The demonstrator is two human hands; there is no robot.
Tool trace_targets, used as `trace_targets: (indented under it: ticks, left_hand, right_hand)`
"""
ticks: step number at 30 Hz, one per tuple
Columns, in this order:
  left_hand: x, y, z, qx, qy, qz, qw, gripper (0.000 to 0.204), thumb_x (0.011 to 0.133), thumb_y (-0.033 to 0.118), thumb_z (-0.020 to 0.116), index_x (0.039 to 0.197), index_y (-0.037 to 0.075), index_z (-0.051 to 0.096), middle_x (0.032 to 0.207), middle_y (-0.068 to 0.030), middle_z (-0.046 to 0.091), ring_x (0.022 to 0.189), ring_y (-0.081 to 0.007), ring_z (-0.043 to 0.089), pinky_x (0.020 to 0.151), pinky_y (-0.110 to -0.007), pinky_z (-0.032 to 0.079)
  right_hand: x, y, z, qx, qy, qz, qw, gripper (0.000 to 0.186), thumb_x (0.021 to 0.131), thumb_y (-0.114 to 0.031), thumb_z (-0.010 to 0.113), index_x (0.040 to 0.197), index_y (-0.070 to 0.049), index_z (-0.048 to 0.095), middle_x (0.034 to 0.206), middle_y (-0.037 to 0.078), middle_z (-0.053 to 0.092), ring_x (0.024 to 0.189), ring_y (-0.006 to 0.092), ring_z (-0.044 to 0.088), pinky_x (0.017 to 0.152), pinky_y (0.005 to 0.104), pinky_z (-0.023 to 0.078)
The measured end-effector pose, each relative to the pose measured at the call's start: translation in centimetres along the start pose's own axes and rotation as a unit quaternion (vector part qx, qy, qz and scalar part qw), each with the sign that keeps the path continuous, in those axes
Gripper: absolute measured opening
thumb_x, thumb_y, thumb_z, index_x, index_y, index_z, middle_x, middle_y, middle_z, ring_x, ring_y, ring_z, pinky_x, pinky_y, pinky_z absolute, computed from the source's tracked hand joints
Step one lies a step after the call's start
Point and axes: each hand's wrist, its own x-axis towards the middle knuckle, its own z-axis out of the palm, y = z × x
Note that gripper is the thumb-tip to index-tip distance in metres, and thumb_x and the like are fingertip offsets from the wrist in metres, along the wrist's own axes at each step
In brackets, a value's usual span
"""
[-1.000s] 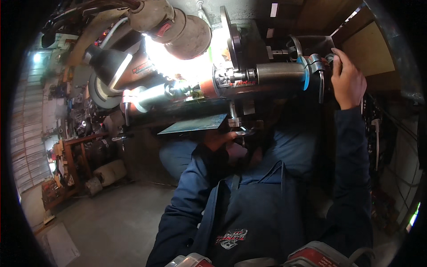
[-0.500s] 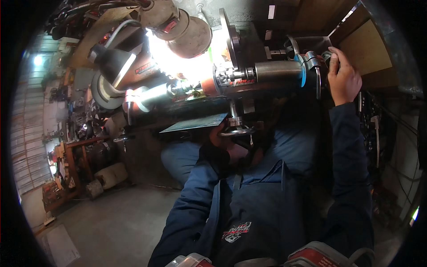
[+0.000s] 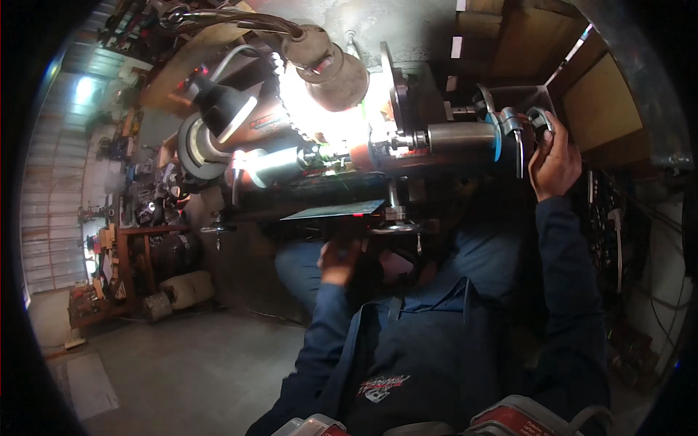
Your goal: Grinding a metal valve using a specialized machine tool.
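Observation:
My right hand is closed around a round metal knob at the right end of a bench machine. Beside it a metal lever hangs down from a clamp, near a steel cylinder with a blue ring. My left hand is below the front of the machine, under a flat metal plate and left of a handwheel. Blur and shadow hide its fingers. A second steel cylinder lies along the machine's left side, with small shafts and fittings between the two.
A bright work lamp hangs over the machine's middle, washing out parts behind it. A black lamp stands to its left, above a pale round wheel. At far left, a wooden stand and a pale cylindrical container stand on the floor.
My left hand has come away from beside the handwheel, moving left and down. My right hand has turned and shifted lower at the knob. The whole view has shifted slightly.

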Motion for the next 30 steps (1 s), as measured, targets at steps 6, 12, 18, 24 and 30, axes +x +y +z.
trace_targets:
  ticks: [6,12,18,24,30]
  left_hand:
    - [-7.4,-8.8,-6.9,-0.038,0.153,-0.23,0.96,0.109,0.068,0.055,0.082,0.139,-0.006,0.027,0.134,-0.0333,0.046,0.123,-0.0427,0.049,0.105,-0.04,0.039]
    - [-6.8,-9.8,-6.1,-0.083,0.184,-0.272,0.941,0.112,0.068,0.058,0.08,0.139,-0.011,0.026,0.131,-0.0353,0.048,0.122,-0.0411,0.052,0.105,-0.04,0.039]
    - [-6.4,-7.2,-6.8,0.032,0.157,-0.219,0.962,0.086,0.084,0.058,0.064,0.133,-0.009,0.043,0.12,-0.0355,0.058,0.115,-0.0466,0.056,0.1,-0.045,0.043]
    - [-6.0,-9.3,-6.3,0.129,0.173,-0.204,0.955,0.066,0.095,0.052,0.05,0.127,-0.006,0.055,0.109,-0.0344,0.063,0.106,-0.0494,0.06,0.093,-0.048,0.048]
    - [-5.7,-4.9,-8.0,0.238,0.151,-0.203,0.938,0.053,0.096,0.043,0.054,0.12,-0.004,0.062,0.104,-0.0281,0.067,0.098,-0.0444,0.065,0.089,-0.047,0.051]
  right_hand:
    - [4.2,-0.5,-0.9,-0.029,-0.12,0.065,0.99,0.021,0.096,-0.024,0.053,0.111,-0.022,0.067,0.089,0.012,0.071,0.078,0.0337,0.067,0.069,0.0443,0.051]
    - [8.5,1.7,2.1,-0.041,-0.383,0.112,0.916,0.028,0.091,-0.029,0.051,0.095,-0.012,0.073,0.1,0.017,0.069,0.096,0.0378,0.064,0.083,0.0461,0.051]
    - [10.4,1.7,2.8,-0.049,-0.516,0.119,0.847,0.037,0.09,-0.034,0.05,0.095,-0.005,0.071,0.102,0.02,0.068,0.1,0.0402,0.063,0.086,0.0476,0.049]
    - [5.4,-0.4,0.6,-0.054,-0.236,0.119,0.963,0.026,0.093,-0.028,0.053,0.101,-0.013,0.072,0.097,0.013,0.071,0.092,0.0341,0.066,0.078,0.0423,0.052]
    - [-0.7,0.1,1.0,0.008,0.094,-0.025,0.995,0.027,0.098,-0.018,0.047,0.118,-0.007,0.063,0.103,0.01,0.071,0.078,0.0284,0.067,0.077,0.0398,0.049]
